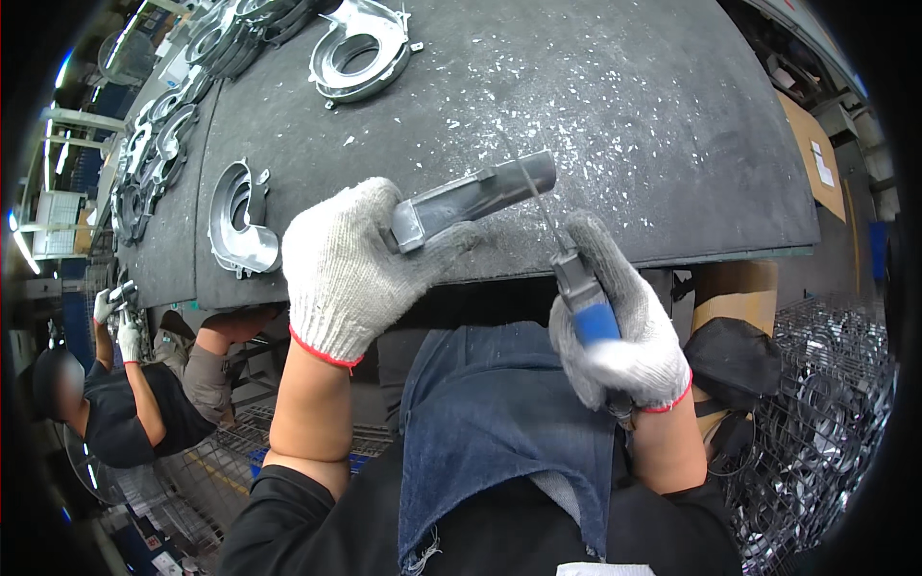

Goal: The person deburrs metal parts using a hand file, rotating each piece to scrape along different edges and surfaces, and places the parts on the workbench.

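The grey metal part [480, 197] is in the air above the near side of the dark table [730, 182]; the left hand [351, 264], in a white glove, is closed on its left end, with the thumb stretched along the near side; from there the part goes to the right, so its free end is beyond the fingertips of the right hand [624, 350]; this hand, also gloved, is wrapped around a tool with blue grip [594, 323], whose thin rod [534, 192] crosses the part near the free end; if the rod touches it, I cannot tell; the two hands are apart from each other; bright flakes [567, 115] are scattered on the table; one casting [257, 252] lies just left of the left hand, another casting [389, 34] farther away; at left, a co-worker [144, 408]; at right, a wire basket [816, 422] with metal pieces
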{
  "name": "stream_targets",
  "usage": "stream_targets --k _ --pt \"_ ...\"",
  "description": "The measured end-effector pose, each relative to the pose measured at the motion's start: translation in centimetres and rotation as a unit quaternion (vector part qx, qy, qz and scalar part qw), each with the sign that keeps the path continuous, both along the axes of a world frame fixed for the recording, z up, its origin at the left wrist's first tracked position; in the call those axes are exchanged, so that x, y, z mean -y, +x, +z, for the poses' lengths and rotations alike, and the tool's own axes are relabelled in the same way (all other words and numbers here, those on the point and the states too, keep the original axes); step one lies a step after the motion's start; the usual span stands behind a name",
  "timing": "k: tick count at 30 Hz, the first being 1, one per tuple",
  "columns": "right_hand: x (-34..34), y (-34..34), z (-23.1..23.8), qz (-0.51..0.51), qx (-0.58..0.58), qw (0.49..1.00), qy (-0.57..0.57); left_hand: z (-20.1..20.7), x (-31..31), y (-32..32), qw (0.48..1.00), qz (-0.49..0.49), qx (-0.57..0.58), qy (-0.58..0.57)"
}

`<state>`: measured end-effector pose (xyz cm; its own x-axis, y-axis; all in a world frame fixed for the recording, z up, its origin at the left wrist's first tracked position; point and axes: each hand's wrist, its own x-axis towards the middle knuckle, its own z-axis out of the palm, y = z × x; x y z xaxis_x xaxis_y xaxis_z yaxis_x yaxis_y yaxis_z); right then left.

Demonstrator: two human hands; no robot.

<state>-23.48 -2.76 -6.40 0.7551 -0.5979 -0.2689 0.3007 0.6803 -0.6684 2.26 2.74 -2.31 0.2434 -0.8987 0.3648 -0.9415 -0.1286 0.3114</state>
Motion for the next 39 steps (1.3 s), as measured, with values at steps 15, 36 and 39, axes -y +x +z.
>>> stream_targets --k 15,36,39 --pt "-1.1 -0.4 -0.5 -0.03 -0.32 0.79 -0.522 0.5 1.6 -2.2 0.997 0.005 0.059 0.048" --pt "-0.7 -0.4 2.3 0.024 -0.181 0.91 -0.372 1.0 0.7 -1.1 0.997 0.041 0.014 0.071" --pt "-0.6 -0.6 0.9 -0.03 -0.3 0.85 -0.433 0.7 0.1 -0.9 0.998 0.041 -0.006 0.047"
